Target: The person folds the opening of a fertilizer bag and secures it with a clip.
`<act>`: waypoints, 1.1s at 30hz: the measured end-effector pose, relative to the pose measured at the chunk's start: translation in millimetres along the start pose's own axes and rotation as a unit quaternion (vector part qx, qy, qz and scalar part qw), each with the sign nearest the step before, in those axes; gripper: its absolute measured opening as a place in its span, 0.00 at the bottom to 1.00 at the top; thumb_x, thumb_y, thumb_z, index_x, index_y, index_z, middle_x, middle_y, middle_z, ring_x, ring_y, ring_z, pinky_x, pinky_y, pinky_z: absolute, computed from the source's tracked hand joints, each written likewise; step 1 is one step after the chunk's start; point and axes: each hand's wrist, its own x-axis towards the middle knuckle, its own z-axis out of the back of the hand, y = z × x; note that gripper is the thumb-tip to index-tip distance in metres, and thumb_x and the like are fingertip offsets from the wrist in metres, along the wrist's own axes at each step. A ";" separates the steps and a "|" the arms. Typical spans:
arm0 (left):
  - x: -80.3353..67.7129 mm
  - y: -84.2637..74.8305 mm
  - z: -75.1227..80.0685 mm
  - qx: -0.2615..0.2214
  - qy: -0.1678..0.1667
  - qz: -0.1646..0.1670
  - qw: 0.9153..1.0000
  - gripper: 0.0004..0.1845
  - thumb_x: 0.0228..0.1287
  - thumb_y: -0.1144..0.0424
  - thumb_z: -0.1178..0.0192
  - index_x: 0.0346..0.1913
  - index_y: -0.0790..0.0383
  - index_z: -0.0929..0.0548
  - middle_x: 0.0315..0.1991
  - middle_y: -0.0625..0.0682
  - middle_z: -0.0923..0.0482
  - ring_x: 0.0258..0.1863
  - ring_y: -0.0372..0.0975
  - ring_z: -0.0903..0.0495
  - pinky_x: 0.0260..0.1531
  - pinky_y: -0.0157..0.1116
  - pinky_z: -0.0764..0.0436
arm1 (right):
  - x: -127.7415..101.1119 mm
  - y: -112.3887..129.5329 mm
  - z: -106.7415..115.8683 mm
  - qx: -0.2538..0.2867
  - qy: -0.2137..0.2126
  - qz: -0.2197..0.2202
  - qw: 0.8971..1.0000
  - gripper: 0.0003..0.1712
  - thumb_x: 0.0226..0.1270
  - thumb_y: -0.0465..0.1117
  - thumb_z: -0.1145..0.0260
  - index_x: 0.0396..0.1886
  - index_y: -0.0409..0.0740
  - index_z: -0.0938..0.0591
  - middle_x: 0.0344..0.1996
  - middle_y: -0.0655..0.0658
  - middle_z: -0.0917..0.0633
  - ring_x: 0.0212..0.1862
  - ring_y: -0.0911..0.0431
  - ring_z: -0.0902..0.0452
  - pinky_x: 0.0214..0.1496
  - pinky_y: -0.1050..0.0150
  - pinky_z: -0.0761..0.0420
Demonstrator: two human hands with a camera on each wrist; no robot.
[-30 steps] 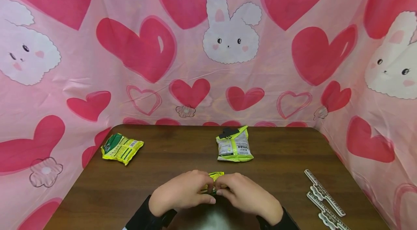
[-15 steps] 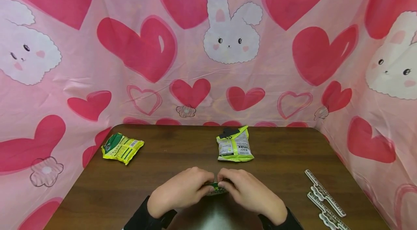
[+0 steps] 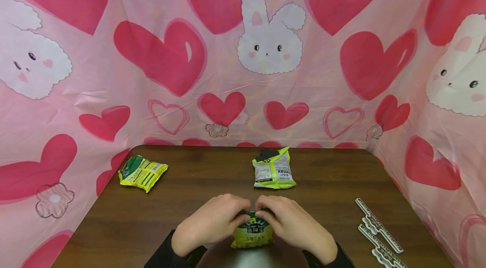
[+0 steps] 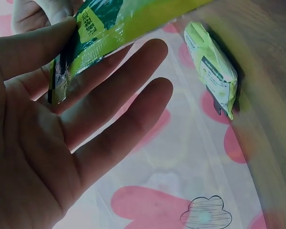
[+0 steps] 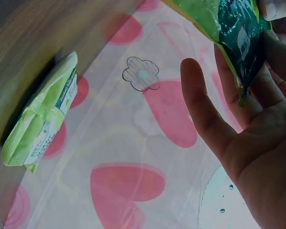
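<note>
You hold the small green and yellow plastic snack packet (image 3: 252, 231) at the near middle of the brown wooden table (image 3: 334, 183). Your left hand (image 3: 210, 223) and right hand (image 3: 294, 226) pinch its top edge. Next, I think, pull gently apart.

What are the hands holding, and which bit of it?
Both the left hand and the right hand pinch the green snack packet by its top edge, one at each upper corner.
</note>
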 end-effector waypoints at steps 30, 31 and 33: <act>5.6 12.7 -3.6 0.005 -0.043 0.019 0.999 0.13 0.81 0.60 0.40 0.32 0.48 0.23 0.22 0.39 0.34 0.22 0.30 0.33 0.25 0.32 0.31 | -2.7 -6.5 4.4 -0.082 -0.058 -0.002 0.995 0.20 0.59 0.38 0.16 0.47 0.54 0.16 0.49 0.59 0.21 0.50 0.62 0.26 0.48 0.59 0.18; 6.0 13.1 -4.0 0.009 -0.047 0.018 0.999 0.13 0.81 0.60 0.40 0.32 0.48 0.24 0.22 0.39 0.34 0.22 0.30 0.33 0.25 0.32 0.31 | -2.6 -6.4 4.2 -0.084 -0.060 -0.002 0.995 0.20 0.59 0.38 0.16 0.47 0.54 0.16 0.49 0.59 0.22 0.50 0.62 0.26 0.49 0.59 0.18; 6.6 13.6 -4.7 0.014 -0.053 0.018 0.998 0.14 0.81 0.59 0.41 0.31 0.48 0.24 0.22 0.38 0.35 0.22 0.30 0.34 0.25 0.32 0.32 | -2.2 -6.4 3.6 -0.087 -0.063 -0.004 0.994 0.21 0.58 0.39 0.16 0.47 0.55 0.17 0.49 0.59 0.22 0.50 0.62 0.27 0.49 0.59 0.19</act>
